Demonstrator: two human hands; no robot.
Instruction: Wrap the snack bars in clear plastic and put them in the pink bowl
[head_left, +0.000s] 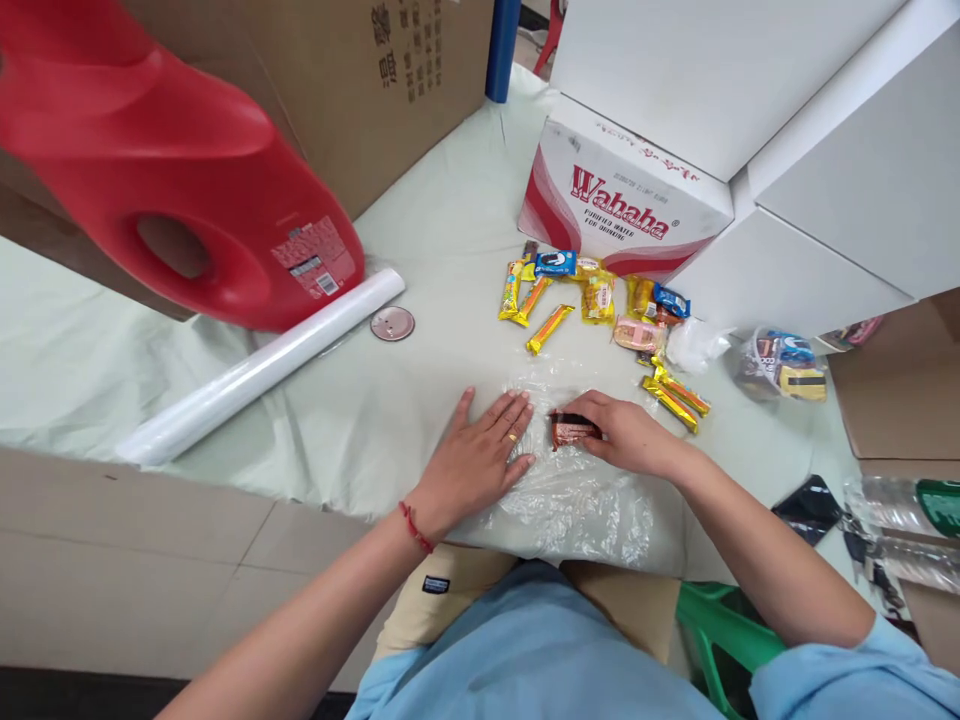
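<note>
A sheet of clear plastic wrap (592, 510) lies crinkled on the cloth-covered table in front of me. My left hand (484, 445) rests flat on its left side, fingers stretched out. In my right hand (619, 430) is a small dark red-brown snack packet (570, 430), pinched between thumb and fingers over the wrap; part of it is hidden by the fingers. Beyond the hands, yellow snack bars (550, 329) and other wrapped snacks (598, 298) are scattered. More yellow bars (671, 400) lie just past my right hand, close to a pink-wrapped snack (639, 332).
A white roll of film (270, 365) lies on the left, near a round disc (392, 323) and a large red jug (262, 200). A Wahaha carton (622, 200) stands at the back. Bagged snacks (784, 365), a black item (808, 510) and plastic bottles (900, 505) are at right.
</note>
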